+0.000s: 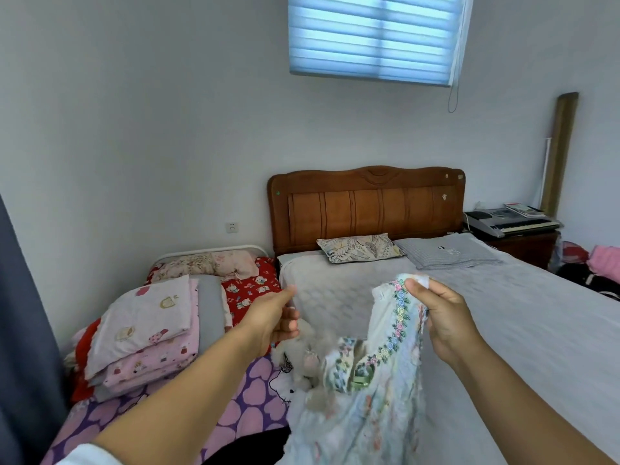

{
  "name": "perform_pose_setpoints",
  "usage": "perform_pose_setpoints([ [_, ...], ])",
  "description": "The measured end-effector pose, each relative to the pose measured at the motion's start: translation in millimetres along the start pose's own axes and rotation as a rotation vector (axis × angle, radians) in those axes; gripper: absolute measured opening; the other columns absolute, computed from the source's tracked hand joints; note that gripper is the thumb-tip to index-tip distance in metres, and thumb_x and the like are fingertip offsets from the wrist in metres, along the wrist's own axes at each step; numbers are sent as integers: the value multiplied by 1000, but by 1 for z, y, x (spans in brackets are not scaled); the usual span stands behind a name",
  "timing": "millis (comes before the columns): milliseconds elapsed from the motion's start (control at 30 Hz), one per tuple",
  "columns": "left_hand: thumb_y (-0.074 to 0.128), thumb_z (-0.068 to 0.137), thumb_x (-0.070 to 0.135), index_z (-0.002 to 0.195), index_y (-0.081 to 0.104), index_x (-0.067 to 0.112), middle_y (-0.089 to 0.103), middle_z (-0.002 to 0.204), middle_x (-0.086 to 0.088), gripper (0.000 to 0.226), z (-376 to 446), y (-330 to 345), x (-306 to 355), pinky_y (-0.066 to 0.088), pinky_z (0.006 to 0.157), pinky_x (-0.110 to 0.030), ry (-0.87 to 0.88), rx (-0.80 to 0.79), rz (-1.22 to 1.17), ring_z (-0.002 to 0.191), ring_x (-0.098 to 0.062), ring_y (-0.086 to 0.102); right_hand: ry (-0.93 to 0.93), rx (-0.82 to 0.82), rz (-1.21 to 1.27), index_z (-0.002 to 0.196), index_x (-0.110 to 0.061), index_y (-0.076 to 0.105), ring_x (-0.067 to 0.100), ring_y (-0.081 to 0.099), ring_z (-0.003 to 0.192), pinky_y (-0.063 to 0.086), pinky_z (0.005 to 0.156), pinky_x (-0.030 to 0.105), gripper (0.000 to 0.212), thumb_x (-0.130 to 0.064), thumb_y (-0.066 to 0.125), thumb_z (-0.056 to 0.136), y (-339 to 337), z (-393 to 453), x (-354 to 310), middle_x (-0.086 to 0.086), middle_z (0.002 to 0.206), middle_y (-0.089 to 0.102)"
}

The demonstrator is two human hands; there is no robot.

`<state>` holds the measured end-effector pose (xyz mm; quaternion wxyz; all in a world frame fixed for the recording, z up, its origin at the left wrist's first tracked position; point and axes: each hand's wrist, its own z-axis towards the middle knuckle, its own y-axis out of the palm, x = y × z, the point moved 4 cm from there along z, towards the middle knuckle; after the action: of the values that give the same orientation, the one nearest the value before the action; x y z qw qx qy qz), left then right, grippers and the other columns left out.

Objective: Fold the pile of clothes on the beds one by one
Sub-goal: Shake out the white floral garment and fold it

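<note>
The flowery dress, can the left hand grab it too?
Probably yes. The left hand is open and holds nothing, and only air lies between it and the flowery dress, which hangs from the right hand just beside it. Nothing blocks the way across.

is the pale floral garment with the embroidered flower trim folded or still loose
Loose, not folded: the pale floral garment hangs crumpled from the right hand, pinched at its top edge; the left hand holds nothing.

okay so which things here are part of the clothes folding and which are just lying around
Part of the job:
floral garment, pinched by right hand
left hand, holding nothing
folded bedding stack

Lying about:
leaf-print pillow
keyboard
window blind
</note>
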<state>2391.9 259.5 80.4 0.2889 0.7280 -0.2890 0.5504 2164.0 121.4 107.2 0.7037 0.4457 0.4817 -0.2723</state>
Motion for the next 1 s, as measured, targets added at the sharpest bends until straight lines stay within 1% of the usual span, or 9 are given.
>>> perform_pose_setpoints([
  [167, 66, 84, 47, 90, 55, 13, 60, 85, 0, 36, -8, 37, -35, 45, 59, -16, 119, -130, 508, 71, -9, 54, 20, -90, 15, 81, -9, 76, 19, 72, 72, 55, 58, 23, 10, -12, 70, 75, 3, -3, -8, 12, 83, 74],
  [267, 70, 75, 57, 113, 54, 14, 60, 100, 5, 60, -9, 68, -59, 47, 67, -20, 117, -203, 616, 80, -6, 56, 8, -139, 18, 82, -9, 77, 18, 72, 73, 54, 59, 23, 16, -17, 71, 68, 4, -4, -13, 12, 84, 74],
  [400, 71, 78, 43, 144, 29, 18, 42, 141, -5, 83, 5, 77, -84, 47, 94, -34, 146, 13, 843, 109, -20, 55, 14, -163, 46, 83, -9, 77, 19, 72, 76, 56, 63, 25, 18, -17, 70, 68, -5, -2, -16, 12, 86, 74],
  [533, 74, 72, 41, 145, 26, 12, 42, 141, -11, 92, 13, 63, -106, 41, 103, -40, -34, 77, 763, 126, -29, 45, 38, -196, 105, 86, -8, 76, 21, 72, 80, 57, 65, 28, 21, -17, 68, 69, -19, 1, -21, 14, 89, 74],
  [600, 76, 69, 37, 133, 42, 6, 54, 126, -12, 79, 13, 58, -114, 48, 91, -33, -171, 54, 643, 112, -28, 55, 52, -202, 127, 90, -6, 75, 23, 71, 81, 57, 67, 30, 25, -18, 68, 69, -28, 4, -23, 14, 91, 73],
  [700, 60, 84, 23, 94, 61, 2, 58, 85, -9, 23, 3, 56, -120, 43, 59, -25, -378, -41, 511, 69, -23, 55, 65, -191, 153, 96, -6, 71, 22, 71, 83, 58, 67, 30, 27, -19, 65, 72, -39, 7, -23, 13, 92, 73],
  [800, 48, 90, 13, 58, 55, 9, 56, 62, -6, 33, 8, 56, -113, 35, 61, -26, -348, -46, 339, 58, -20, 49, 85, -130, 163, 99, -6, 68, 21, 71, 83, 58, 68, 30, 29, -19, 64, 74, -52, 10, -21, 12, 94, 73],
  [900, 53, 95, 26, 89, 56, 10, 61, 92, -6, 18, 7, 64, -93, 42, 64, -29, -190, -101, 242, 78, -19, 57, 105, -96, 164, 102, -5, 65, 22, 70, 84, 58, 75, 32, 32, -20, 64, 73, -57, 13, -19, 11, 95, 71],
  [1000, 68, 80, 49, 121, 44, 25, 57, 119, 3, 52, 1, 80, -106, 44, 79, -34, -142, -267, 389, 104, -18, 56, 100, -116, 189, 108, -3, 63, 22, 68, 88, 57, 79, 33, 38, -19, 64, 74, -55, 15, -20, 12, 97, 70],
])
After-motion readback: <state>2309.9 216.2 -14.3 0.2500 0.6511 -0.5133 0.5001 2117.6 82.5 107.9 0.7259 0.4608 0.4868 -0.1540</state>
